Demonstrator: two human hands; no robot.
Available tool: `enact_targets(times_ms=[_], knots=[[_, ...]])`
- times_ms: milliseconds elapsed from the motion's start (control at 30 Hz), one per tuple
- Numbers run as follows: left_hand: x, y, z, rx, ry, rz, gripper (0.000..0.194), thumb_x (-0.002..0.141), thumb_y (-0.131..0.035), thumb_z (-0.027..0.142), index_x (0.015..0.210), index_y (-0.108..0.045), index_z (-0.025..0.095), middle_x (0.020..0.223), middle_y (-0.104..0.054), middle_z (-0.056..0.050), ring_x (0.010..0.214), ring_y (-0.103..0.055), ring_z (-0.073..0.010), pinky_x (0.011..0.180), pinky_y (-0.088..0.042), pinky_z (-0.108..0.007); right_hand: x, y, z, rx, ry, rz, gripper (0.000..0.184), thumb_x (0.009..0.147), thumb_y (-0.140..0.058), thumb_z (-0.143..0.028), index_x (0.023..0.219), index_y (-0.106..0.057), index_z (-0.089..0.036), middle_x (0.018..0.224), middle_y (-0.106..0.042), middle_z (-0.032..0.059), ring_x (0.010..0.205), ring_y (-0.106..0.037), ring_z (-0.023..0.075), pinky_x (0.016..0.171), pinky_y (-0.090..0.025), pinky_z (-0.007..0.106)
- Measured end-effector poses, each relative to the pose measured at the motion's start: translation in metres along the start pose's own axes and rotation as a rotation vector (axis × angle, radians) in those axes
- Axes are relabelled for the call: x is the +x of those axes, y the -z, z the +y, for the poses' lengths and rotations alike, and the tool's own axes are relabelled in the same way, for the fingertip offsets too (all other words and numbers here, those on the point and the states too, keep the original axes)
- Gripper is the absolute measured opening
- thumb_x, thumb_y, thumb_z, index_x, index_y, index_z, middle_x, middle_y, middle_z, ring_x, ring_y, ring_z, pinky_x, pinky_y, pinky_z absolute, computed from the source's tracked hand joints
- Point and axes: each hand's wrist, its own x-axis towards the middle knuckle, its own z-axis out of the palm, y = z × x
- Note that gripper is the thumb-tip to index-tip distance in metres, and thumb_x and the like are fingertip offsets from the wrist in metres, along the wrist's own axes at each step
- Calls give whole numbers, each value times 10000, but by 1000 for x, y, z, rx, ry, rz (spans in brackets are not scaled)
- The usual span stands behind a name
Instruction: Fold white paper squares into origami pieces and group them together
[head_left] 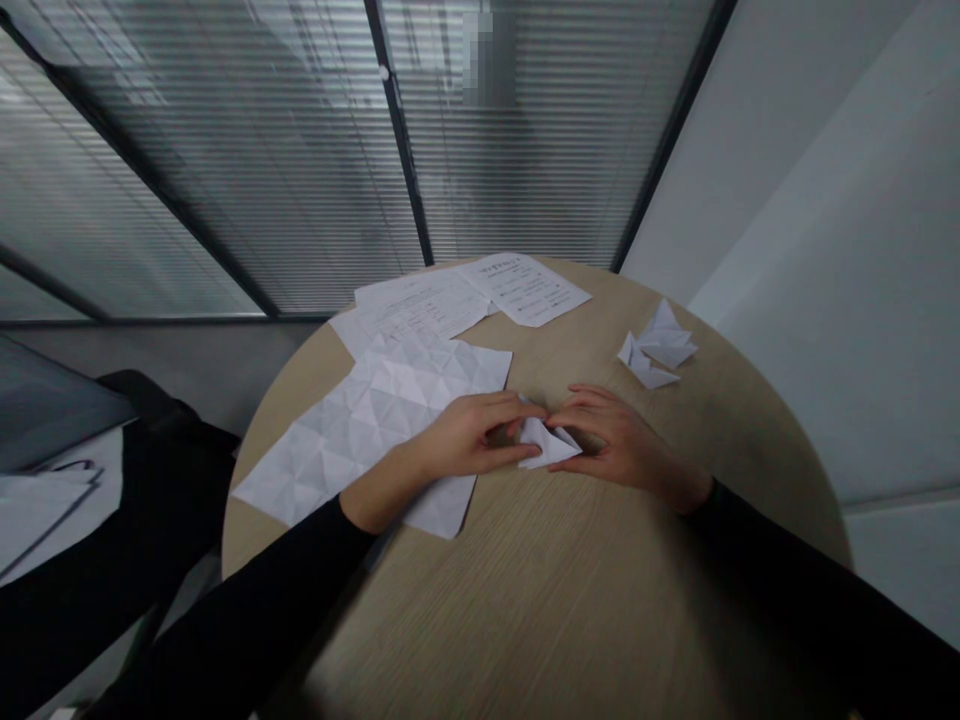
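On my feed, a small folded white paper triangle [551, 443] sits between the person's two bare hands, near the middle of a round pale wood tabletop [570, 600]. The left hand [469, 435] closes on its left end, while the right hand [611, 440] comes in from the other side. Each grip looks pressed together in a light pinch on the paper, with fingers above and thumb below, though the view is soft here and the fingers hide how firmly they bear.

The piece should handle as very light, thin and fairly soft, stiffened only along its folds. It would crush or spring open under a hard squeeze, so I'd take hold at a thick folded corner with the fingertips rather than on a loose flap. Its surface looks matte and smooth.

Under the left forearm lies a large creased white paper sheet [360, 430], scored into a faceted grid of small triangles and squares, its near corner just touching the left hand. At the far edge are printed white paper sheets [525, 288], and to the right lie loose folded white paper pieces [658, 345], well apart from the hands. Black sleeves [240, 620] cover both forearms. Beyond the tabletop stands a glass partition with slatted blinds [225, 180].
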Motion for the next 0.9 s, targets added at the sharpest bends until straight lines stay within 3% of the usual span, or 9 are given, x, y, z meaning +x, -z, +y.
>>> enact_targets(times_ms=[200,367,500,700,900], knots=[[-1,1,-1,2,35,14,302,1135,-731,479,1127,-808,187,845,-689,3,684,-595,-112,652,-447,-250,-1,0,6,21,-28,10,362,992,-951,-437,1300,-793,-332,1094,-874,11,1035,-825,268,1235,-572,594],[-4,1,-3,-7,28,-26,290,1146,-718,466,1195,-836,206,781,-732,16,655,-647,-106,676,-485,-240,-1,2,6,47,-48,4,316,979,-956,-346,1248,-792,-322,1096,-874,6,1027,-833,257,1260,-552,590],[-3,2,-2,-24,35,-52,276,1143,-725,453,1118,-838,202,830,-786,-5,687,-692,-111,675,-495,-239,-3,2,5,85,-47,-9,273,986,-932,-307,1221,-793,-323,1084,-875,5,1041,-829,269,1259,-543,609],[-2,2,0,1,10,-66,295,1170,-683,454,1109,-821,201,921,-827,-47,801,-768,-149,744,-544,-260,-4,-2,5,186,-18,-104,187,1045,-856,-290,1228,-832,-311,1064,-884,38,996,-818,270,1075,-642,518],[-3,4,-2,163,-67,-12,293,1212,-608,420,1153,-798,205,983,-843,-52,848,-783,-158,779,-567,-279,0,6,9,81,-28,-21,92,1078,-788,-247,1124,-812,-323,989,-853,7,936,-803,252,1130,-611,532]])
